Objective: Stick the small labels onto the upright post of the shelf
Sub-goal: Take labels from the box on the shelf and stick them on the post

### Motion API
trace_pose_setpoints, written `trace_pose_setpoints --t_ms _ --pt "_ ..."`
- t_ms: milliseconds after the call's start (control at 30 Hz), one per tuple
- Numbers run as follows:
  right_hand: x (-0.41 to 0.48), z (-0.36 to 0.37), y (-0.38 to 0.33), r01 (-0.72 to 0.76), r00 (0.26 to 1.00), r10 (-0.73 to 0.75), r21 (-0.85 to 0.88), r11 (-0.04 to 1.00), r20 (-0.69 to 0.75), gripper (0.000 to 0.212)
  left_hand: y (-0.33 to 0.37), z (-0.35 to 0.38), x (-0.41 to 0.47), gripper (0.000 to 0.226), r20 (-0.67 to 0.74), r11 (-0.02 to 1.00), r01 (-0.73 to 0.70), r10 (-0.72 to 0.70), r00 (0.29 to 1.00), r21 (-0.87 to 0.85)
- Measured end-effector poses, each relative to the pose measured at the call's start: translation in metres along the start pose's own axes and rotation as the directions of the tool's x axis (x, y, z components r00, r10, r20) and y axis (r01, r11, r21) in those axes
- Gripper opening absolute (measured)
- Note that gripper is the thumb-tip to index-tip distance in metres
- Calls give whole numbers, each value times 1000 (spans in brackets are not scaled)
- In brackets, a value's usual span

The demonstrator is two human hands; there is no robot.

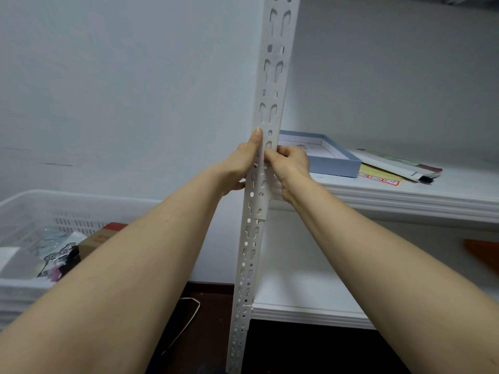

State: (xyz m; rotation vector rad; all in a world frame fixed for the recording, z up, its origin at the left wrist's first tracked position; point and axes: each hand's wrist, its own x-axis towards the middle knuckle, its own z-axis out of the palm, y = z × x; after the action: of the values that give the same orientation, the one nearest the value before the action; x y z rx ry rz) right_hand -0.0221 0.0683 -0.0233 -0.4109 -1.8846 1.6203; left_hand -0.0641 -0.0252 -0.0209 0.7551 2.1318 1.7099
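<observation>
Where slots perforate it, both hands (266,166) on white post (272,85).

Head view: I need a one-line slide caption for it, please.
Both hands, left hand and right hand, press against the perforated white shelf post, beside a shelf holding a blue box.

Both arms outstretched, left hand (244,160) and right hand (290,168) raised, fingers curled.

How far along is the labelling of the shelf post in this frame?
Done: no stuck label is clearly visible on the white slotted metal post. In hand: left hand and right hand press together on it at shelf height. Left: yellow label sheet lies on the shelf.
</observation>
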Motion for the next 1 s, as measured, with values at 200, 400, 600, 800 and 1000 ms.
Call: trace_pose_setpoints --t_ms 200,400,600,800,1000 --pt "-3 -3 0 15 1000 -15 40 999 0 21 0 1 -1 57 -1 1000 -2 2 1000 -13" --pt "-5 3 -4 13 999 -10 54 998 -42 16 0 2 0 57 -2 1000 2 -2 1000 -19" --pt "-8 -7 -6 -31 999 26 125 992 42 25 -1 2 0 63 -1 1000 6 -6 1000 -8" --pt "-4 -1 -2 -13 1000 13 56 998 -3 24 1 2 -5 56 5 1000 3 -3 1000 -16" --pt "-1 4 0 -6 999 7 40 999 -37 19 1 2 -4 63 -9 1000 2 -2 1000 -11"
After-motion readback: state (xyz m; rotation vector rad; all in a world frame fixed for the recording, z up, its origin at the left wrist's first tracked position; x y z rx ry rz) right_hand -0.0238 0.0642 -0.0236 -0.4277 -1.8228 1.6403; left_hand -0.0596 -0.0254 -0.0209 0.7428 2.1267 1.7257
